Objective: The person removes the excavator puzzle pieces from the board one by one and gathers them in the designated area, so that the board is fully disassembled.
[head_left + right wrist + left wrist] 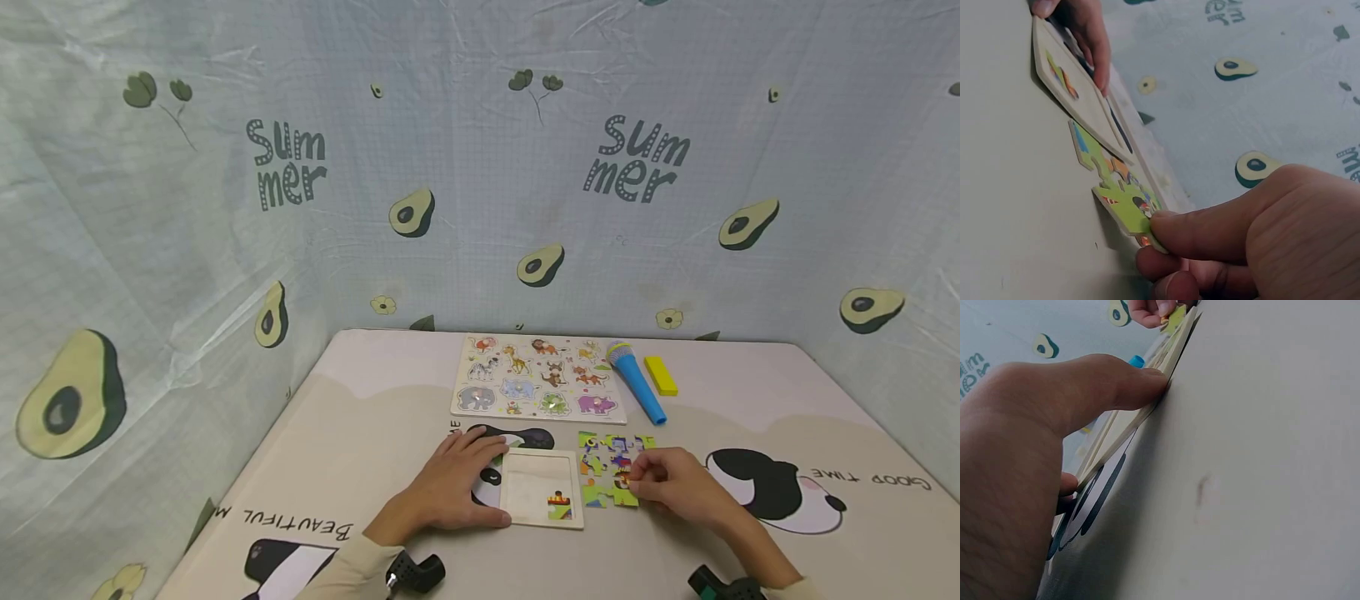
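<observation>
My left hand [457, 483] spans the left side of a square wooden puzzle tray [506, 492], holding it between the thumb at the near corner and fingers at the far one. One puzzle piece [559, 505], green with red and yellow, lies in the tray's near right corner. Just right of the tray, several loose jigsaw pieces [592, 462] lie close together. At their right edge my right hand [678, 483] pinches a green puzzle piece [1124, 211] between thumb and curled fingers. That piece appears tilted in the right wrist view, overlapping its neighbours.
Behind the tray lies an animal peg puzzle board [536, 412]. A blue toy microphone [637, 385] and a yellow block [660, 376] are to its right. The tablecloth [360, 450] has printed dogs and lettering; avocado-patterned sheeting [480, 167] encloses the back and sides.
</observation>
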Demonstrator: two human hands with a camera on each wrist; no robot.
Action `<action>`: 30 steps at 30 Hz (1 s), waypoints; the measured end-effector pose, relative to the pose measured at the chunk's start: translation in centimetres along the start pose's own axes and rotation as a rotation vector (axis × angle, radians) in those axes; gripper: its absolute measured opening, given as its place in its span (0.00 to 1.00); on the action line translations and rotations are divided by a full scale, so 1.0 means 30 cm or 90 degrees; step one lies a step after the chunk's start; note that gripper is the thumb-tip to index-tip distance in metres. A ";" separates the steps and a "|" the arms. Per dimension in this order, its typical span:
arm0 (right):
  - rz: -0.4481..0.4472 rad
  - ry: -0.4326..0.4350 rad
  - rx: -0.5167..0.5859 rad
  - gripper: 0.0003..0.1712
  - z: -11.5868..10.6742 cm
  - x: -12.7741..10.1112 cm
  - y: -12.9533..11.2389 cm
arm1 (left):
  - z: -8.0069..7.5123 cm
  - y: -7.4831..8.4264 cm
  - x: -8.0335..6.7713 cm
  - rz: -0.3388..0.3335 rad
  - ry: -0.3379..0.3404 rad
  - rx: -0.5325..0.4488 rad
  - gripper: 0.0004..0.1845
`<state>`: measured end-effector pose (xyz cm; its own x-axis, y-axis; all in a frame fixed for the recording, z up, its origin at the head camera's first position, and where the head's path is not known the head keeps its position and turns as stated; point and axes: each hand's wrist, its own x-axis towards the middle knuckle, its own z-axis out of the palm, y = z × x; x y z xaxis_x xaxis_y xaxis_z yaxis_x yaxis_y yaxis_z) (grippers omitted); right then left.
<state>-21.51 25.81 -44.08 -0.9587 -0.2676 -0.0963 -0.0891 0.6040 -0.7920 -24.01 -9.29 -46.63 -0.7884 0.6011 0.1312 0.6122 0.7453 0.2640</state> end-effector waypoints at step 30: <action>0.027 0.068 -0.175 0.09 0.015 -0.015 -0.028 | 0.003 -0.004 0.001 -0.001 -0.002 -0.001 0.51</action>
<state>-20.88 25.10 -43.64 -0.9848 -0.1663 -0.0495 -0.1048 0.7975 -0.5941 -24.10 -9.33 -46.75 -0.7890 0.6008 0.1286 0.6111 0.7457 0.2656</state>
